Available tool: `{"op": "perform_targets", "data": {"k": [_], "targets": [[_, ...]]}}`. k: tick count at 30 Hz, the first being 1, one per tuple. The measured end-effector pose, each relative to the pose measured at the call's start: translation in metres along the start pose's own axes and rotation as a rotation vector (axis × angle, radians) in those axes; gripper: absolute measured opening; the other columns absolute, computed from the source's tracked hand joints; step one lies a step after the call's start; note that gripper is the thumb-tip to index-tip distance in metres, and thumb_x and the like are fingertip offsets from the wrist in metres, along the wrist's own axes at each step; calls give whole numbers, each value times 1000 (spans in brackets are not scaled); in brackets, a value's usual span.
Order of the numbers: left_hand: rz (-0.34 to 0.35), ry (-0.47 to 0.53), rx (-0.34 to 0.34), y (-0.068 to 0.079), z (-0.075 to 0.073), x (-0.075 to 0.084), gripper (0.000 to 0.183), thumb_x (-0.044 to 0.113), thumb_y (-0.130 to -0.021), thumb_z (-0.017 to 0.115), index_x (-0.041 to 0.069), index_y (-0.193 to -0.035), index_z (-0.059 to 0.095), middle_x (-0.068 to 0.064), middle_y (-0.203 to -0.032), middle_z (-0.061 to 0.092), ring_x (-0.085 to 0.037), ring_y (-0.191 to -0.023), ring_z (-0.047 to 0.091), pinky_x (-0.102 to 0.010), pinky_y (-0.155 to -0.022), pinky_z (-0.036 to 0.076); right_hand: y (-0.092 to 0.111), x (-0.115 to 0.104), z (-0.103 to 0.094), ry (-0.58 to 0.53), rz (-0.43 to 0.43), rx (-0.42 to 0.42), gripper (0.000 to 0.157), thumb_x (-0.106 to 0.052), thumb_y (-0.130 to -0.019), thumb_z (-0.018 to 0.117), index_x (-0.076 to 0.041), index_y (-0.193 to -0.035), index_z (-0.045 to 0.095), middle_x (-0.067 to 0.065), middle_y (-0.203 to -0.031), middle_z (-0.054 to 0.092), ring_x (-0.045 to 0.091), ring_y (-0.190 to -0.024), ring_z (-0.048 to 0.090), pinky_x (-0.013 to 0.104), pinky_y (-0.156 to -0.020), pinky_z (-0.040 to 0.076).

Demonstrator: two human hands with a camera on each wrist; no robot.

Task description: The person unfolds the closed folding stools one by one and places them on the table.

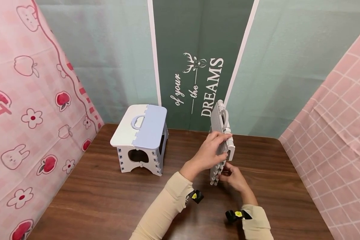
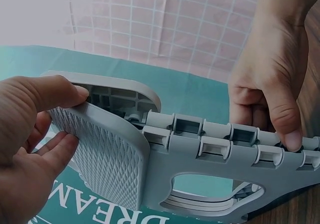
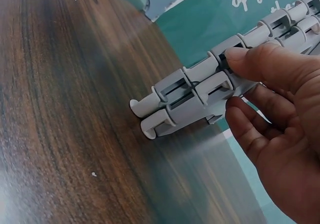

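A grey folding step stool [image 1: 217,121], mostly folded, stands on edge over the right half of the table. My left hand [image 1: 208,151] grips the rim of its textured seat panel [image 2: 105,149], with the thumb over the edge and other fingers by the textured face. The seat's two halves are slightly spread at the top. Lower down, my right hand [image 1: 235,178] holds the hinged leg edge [image 3: 185,96], its thumb on the joints and its fingers curled beneath. A carrying handle [image 1: 225,118] sticks out from the stool's upper right side.
An unfolded white and lilac step stool [image 1: 150,130] stands upright at the left rear of the brown wooden table [image 1: 87,206]. A green printed curtain [image 1: 198,40] hangs behind the table, and pink curtains [image 1: 24,140] flank it.
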State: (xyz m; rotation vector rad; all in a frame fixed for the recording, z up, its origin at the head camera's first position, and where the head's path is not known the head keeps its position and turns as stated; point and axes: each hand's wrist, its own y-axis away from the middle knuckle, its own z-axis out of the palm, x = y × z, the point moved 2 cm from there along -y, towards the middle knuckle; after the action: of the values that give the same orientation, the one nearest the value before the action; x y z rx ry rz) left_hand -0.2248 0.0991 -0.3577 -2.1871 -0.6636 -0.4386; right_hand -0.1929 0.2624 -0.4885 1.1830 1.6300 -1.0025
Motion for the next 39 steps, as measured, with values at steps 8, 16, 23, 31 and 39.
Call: {"op": "perform_targets", "data": {"k": [8,16,23,31,39], "targets": [[19,-9,10,1,0,1,58,2,-74,72,3,-129,53,-8,-114,50,-19,-104,47,-21,-87,37,1,4,2,22,-22,30,31,13,-75,68,14,-104,55,23,-96,62,19,-86,62,25,-68,51],[76,16,83,8,4,-2,60,2,-71,72,2,-128,53,-9,-116,50,-18,-106,47,-20,-90,37,0,22,-1,72,-35,47,30,4,-77,71,9,-103,58,13,-95,64,17,-85,62,27,-68,51],[121,44,193,20,11,-6,63,8,-71,74,4,-130,51,-8,-125,47,-13,-115,44,-18,-92,36,-1,23,-1,76,-28,29,37,2,-78,72,8,-111,57,19,-96,63,24,-85,63,29,-67,51],[-1,175,254,37,20,-18,66,7,-68,78,6,-129,52,-10,-126,47,-17,-116,45,-25,-95,37,-2,21,0,67,-40,46,39,7,-76,71,11,-112,56,21,-100,63,18,-86,62,26,-69,51],[-141,283,225,56,36,-36,70,4,-69,78,6,-132,49,-12,-121,49,-28,-101,55,-26,-84,45,2,-7,5,53,-31,39,33,15,-75,66,16,-106,55,28,-99,60,28,-87,61,25,-69,50]]}}
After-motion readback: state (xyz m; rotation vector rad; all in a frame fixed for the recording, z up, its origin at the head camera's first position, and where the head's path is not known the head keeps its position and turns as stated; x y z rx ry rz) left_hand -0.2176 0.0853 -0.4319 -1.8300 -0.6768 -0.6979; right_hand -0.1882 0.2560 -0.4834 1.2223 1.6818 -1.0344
